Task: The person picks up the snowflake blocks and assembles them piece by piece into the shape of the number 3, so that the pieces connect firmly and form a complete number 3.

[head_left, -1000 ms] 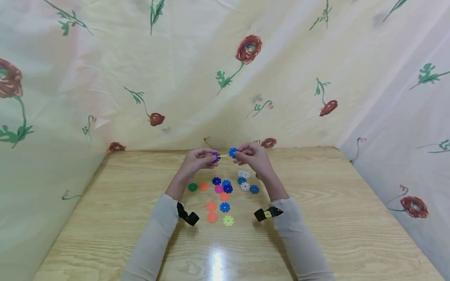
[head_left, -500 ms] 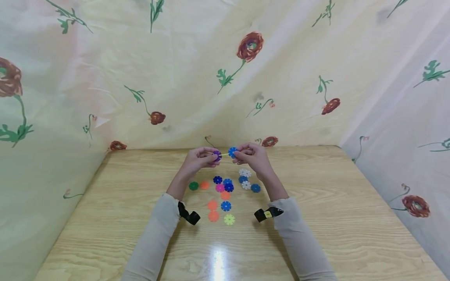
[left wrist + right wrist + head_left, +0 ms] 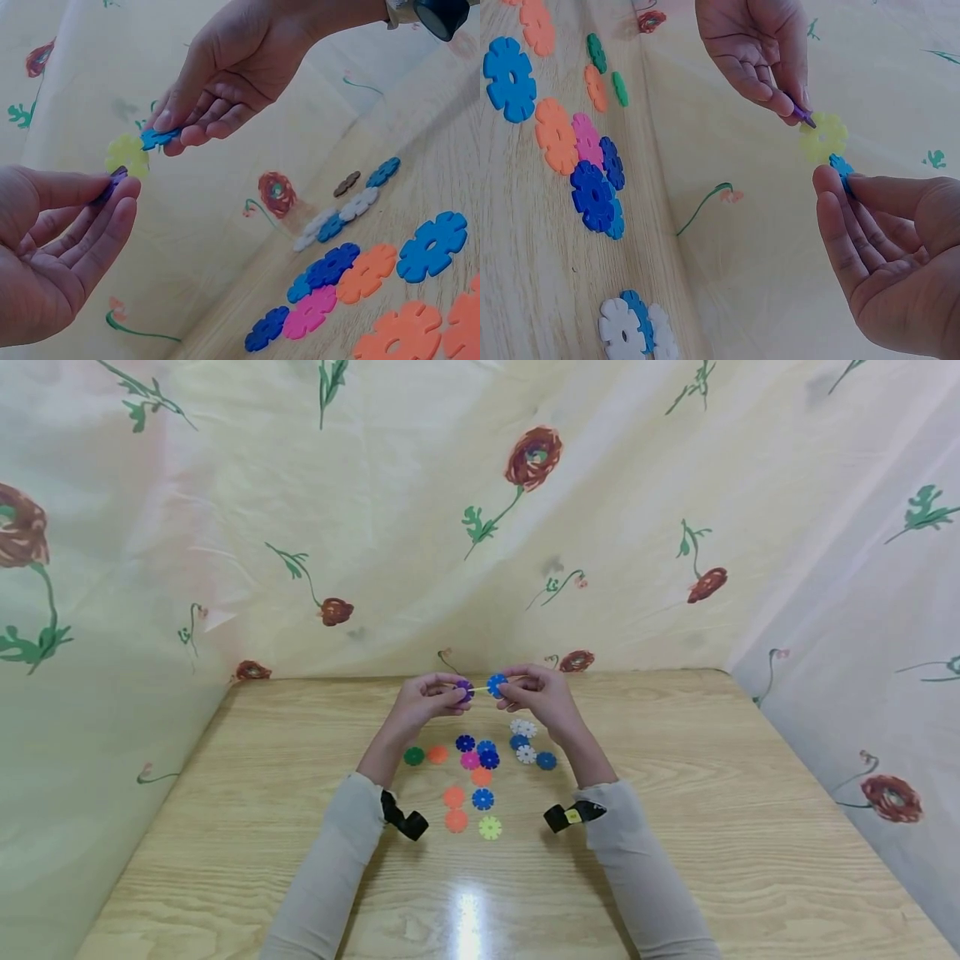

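Note:
Both hands are raised above the far part of the table. My left hand (image 3: 431, 697) pinches a purple notched disc (image 3: 466, 691) between thumb and fingers. In my right hand (image 3: 538, 693) a blue notched disc (image 3: 496, 685) is pinched the same way. Between them a yellow notched disc (image 3: 825, 138) bridges the two, seen edge-on in the head view and face-on in the wrist views. Its left edge meets the purple disc (image 3: 112, 184), and its other edge meets the blue disc (image 3: 159, 138). Fingers hide part of the purple and blue discs.
Loose notched discs lie on the wooden table (image 3: 750, 827) below the hands: a green disc (image 3: 414, 756), a pink disc (image 3: 470, 761), a yellow-green disc (image 3: 490, 827), several orange and blue ones. White discs (image 3: 526, 754) lie near the right forearm. A flowered cloth (image 3: 420, 527) hangs behind.
The hands keep their grip on the joined discs, and the purple and blue discs sit slightly closer together. The head view has shifted slightly; the discs on the table lie as before.

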`<state>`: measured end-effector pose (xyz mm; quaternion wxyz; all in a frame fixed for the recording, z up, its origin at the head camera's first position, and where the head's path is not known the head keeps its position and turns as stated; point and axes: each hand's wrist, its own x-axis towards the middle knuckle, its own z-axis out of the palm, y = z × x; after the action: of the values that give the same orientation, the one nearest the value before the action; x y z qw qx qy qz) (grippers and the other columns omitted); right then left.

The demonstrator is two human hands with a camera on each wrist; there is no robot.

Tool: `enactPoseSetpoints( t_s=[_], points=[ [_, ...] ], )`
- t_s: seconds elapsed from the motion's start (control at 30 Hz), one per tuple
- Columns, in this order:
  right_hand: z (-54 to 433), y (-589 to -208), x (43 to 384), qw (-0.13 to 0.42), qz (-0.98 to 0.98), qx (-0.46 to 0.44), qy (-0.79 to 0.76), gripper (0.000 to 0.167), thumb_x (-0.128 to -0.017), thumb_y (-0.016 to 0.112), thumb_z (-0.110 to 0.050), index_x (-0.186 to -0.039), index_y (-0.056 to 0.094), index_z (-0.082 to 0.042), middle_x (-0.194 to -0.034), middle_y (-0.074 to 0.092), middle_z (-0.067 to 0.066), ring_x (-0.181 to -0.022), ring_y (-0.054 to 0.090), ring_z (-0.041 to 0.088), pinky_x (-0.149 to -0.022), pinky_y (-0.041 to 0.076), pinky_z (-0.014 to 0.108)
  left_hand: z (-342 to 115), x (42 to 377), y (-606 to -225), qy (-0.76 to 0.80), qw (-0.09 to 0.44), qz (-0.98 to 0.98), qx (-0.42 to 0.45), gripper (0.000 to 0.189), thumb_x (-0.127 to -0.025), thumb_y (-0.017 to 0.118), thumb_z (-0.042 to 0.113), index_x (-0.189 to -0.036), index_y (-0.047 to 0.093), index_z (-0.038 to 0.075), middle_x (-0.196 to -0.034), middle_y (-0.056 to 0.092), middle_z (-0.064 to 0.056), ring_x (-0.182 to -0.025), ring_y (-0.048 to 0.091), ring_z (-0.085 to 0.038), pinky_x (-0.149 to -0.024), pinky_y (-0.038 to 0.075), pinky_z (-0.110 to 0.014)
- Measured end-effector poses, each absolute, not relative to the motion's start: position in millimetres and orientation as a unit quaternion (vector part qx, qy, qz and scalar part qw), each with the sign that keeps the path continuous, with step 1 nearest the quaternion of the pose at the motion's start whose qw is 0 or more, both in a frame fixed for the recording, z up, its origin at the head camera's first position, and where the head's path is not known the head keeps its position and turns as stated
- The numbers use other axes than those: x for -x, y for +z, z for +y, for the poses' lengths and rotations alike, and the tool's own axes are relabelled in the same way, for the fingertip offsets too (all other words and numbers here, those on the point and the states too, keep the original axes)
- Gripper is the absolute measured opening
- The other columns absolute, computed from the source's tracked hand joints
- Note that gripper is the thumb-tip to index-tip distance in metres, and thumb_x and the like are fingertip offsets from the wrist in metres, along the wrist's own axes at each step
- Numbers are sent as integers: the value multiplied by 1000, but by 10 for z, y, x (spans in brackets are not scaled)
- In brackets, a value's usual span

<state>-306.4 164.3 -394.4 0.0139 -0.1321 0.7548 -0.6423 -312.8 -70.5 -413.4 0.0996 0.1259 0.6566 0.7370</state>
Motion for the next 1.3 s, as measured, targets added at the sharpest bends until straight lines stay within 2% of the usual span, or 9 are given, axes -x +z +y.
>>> enactPoseSetpoints(
  t_s=[0.17,0.33,0.47,0.53,0.67,0.8,1.03,1.3],
  points=[
    [1630,-3936,3060,13,757,143,-638,27,-98,68,-9,-123,69,3,-99,74,29,-70,74,11,-72,64,29,-698,3124,-4132,736,99,659,-121,24,-97,68,5,-118,65,-6,-93,74,-2,-82,75,-12,-84,63,-32],
    [1623,-3936,3053,14,756,154,-636,27,-97,69,-9,-122,69,3,-90,77,16,-70,74,12,-72,64,32,-700,3111,-4122,728,101,668,-117,23,-96,71,7,-115,67,-4,-99,75,-10,-83,75,-13,-85,63,-35],
    [1617,-3948,3054,9,757,171,-631,26,-97,70,-9,-120,70,3,-87,77,12,-70,74,13,-73,65,35,-715,3100,-4117,727,103,668,-117,24,-96,71,7,-116,68,-5,-108,75,-19,-86,76,-13,-95,60,-44],
    [1611,-3955,3053,3,756,176,-631,26,-97,70,-9,-119,71,3,-86,77,10,-70,74,13,-72,65,34,-721,3096,-4114,732,104,664,-115,24,-95,71,7,-116,68,-5,-107,76,-18,-88,76,-14,-101,56,-49],
    [1590,-3963,3050,-8,748,178,-639,27,-97,71,-11,-119,70,4,-85,77,5,-70,74,12,-72,64,29,-720,3101,-4109,745,103,649,-114,23,-95,71,5,-115,68,-7,-97,78,-6,-90,76,-14,-106,51,-55],
    [1563,-3966,3037,-23,737,174,-653,27,-96,71,-11,-118,70,6,-84,76,3,-69,74,11,-72,64,28,-702,3103,-4097,756,91,639,-110,21,-95,70,4,-113,68,-7,-92,78,-1,-90,77,-15,-103,53,-51],
    [1519,-3975,3033,-48,721,182,-667,24,-95,70,-5,-114,70,10,-83,76,11,-66,73,11,-70,64,28,-682,3097,-4087,756,69,642,-107,18,-94,72,4,-109,70,-5,-89,77,0,-92,77,-21,-95,59,-42],
    [1508,-4010,3041,-42,708,200,-676,23,-95,69,-1,-113,68,13,-79,75,1,-67,73,10,-70,64,28,-686,3073,-4080,752,71,645,-111,17,-94,72,3,-108,69,-6,-90,78,-1,-88,77,-16,-91,61,-38]
  ],
)
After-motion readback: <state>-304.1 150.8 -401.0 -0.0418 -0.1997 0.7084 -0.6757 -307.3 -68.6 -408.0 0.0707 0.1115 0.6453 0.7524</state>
